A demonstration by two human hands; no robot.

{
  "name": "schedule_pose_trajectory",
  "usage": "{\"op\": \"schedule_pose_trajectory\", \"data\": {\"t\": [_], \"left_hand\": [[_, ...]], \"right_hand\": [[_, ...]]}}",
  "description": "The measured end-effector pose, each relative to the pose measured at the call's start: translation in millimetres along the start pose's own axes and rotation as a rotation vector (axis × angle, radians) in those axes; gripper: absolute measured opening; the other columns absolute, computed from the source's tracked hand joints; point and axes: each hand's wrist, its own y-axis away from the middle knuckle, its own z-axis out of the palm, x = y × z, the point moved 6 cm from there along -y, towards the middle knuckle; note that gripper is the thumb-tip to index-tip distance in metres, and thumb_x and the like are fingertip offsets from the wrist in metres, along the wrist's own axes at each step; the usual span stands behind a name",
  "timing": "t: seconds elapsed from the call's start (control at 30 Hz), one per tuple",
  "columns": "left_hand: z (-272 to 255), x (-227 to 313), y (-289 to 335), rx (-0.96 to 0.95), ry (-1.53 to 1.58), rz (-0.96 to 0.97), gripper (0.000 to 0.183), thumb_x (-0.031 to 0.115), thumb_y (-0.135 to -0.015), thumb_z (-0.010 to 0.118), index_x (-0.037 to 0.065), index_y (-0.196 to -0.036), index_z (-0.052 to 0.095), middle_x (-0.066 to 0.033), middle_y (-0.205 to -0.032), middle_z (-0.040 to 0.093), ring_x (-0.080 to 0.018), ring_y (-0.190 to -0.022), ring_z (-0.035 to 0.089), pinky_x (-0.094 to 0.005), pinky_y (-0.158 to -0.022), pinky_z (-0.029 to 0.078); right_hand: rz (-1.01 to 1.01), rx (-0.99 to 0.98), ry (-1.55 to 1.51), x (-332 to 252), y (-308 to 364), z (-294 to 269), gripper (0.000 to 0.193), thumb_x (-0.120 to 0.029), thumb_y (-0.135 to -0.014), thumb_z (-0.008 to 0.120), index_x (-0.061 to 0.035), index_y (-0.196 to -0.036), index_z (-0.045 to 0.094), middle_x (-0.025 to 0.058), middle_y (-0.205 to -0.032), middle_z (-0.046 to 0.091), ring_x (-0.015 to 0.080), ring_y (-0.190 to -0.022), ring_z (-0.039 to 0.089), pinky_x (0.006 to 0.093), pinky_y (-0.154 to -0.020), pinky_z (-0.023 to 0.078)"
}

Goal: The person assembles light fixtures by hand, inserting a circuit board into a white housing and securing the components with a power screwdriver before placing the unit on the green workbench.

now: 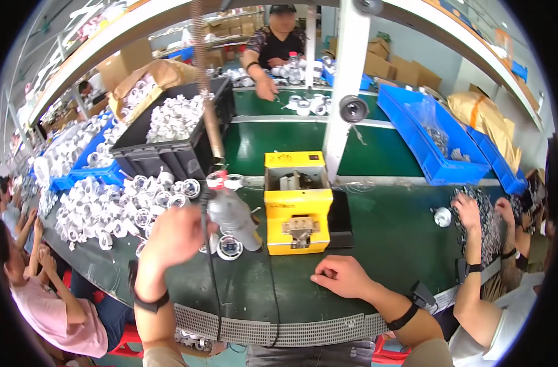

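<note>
My left hand [176, 237] is raised over the near edge of a pile of white round plastic parts [102, 208]. It is smeared by motion, so its fingers do not show clearly. Just right of it stands a grey corded hand tool [235, 217], its exact kind unclear, below a hanging coiled spring. A white ring-shaped part [230, 247] lies at the tool's foot. My right hand [343, 276] rests on the green table, fingers curled with the tips together; whatever they hold, if anything, is hidden. Beyond it stands a yellow bench machine [298, 208] with a metal fixture in front.
A black crate [175, 134] of small white parts stands at far left, beside blue bins. Blue trays [435, 137] line the far right. A white post [343, 92] rises behind the machine. Other people's hands work on the right, where small dark parts [480, 220] lie, and across the table.
</note>
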Motion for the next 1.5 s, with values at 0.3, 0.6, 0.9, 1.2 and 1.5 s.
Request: {"op": "schedule_pose_trajectory", "data": {"t": [0.3, 0.6, 0.9, 1.2, 1.5], "left_hand": [[109, 13, -196, 0.058, 0.068, 0.627, 0.063, 0.023, -0.071, 0.07, 0.008, -0.129, 0.05, -0.0214, -0.129, 0.049, -0.0405, -0.12, 0.046, -0.0446, -0.102, 0.039], [162, 60, -265, -0.406, 0.338, 0.918, 0.036, 0.02, -0.089, 0.055, 0.002, -0.119, 0.058, -0.0182, -0.126, 0.055, -0.035, -0.122, 0.05, -0.0377, -0.098, 0.043], [92, 0, -276, 0.042, 0.125, 0.356, 0.036, 0.024, -0.077, 0.072, 0.008, -0.109, 0.066, -0.0167, -0.097, 0.068, -0.0302, -0.091, 0.066, -0.0374, -0.081, 0.052], [-20, -67, -52, 0.256, 1.006, -0.193, 0.042, 0.012, -0.083, 0.071, 0.004, -0.121, 0.055, -0.0047, -0.102, 0.061, -0.0149, -0.09, 0.061, -0.0316, -0.073, 0.057], [19, 12, 171, 0.667, 0.802, -0.193, 0.054, -0.004, -0.068, 0.074, 0.001, -0.117, 0.053, -0.0129, -0.114, 0.059, -0.0174, -0.1, 0.059, -0.0307, -0.084, 0.05]], "right_hand": [[0.021, -0.003, -0.024, -4, -5, -2, 0.015, -0.021, -0.081, 0.072, -0.0082, -0.08, 0.064, 0.0029, -0.062, 0.052, 0.0156, -0.054, 0.052, 0.0293, -0.052, 0.043], [0.044, -0.04, -0.032, 13, 1, 5, 0.017, -0.025, -0.083, 0.071, -0.0093, -0.083, 0.066, 0.0012, -0.07, 0.056, 0.0138, -0.056, 0.053, 0.0274, -0.053, 0.044], [0.008, -0.046, -0.06, 8, -4, 0, 0.017, -0.026, -0.082, 0.071, -0.009, -0.082, 0.066, 0.0025, -0.069, 0.057, 0.0154, -0.057, 0.056, 0.0285, -0.053, 0.045], [-0.12, 0.112, -0.202, -33, 2, -36, 0.011, -0.013, -0.079, 0.073, -0.0054, -0.084, 0.067, 0.0038, -0.071, 0.061, 0.0114, -0.059, 0.057, 0.0251, -0.054, 0.046], [-0.297, -0.042, -0.282, -134, 19, 5, 0.021, -0.009, -0.077, 0.076, -0.0037, -0.094, 0.065, 0.0049, -0.075, 0.061, 0.0115, -0.061, 0.06, 0.0229, -0.055, 0.048]]}}
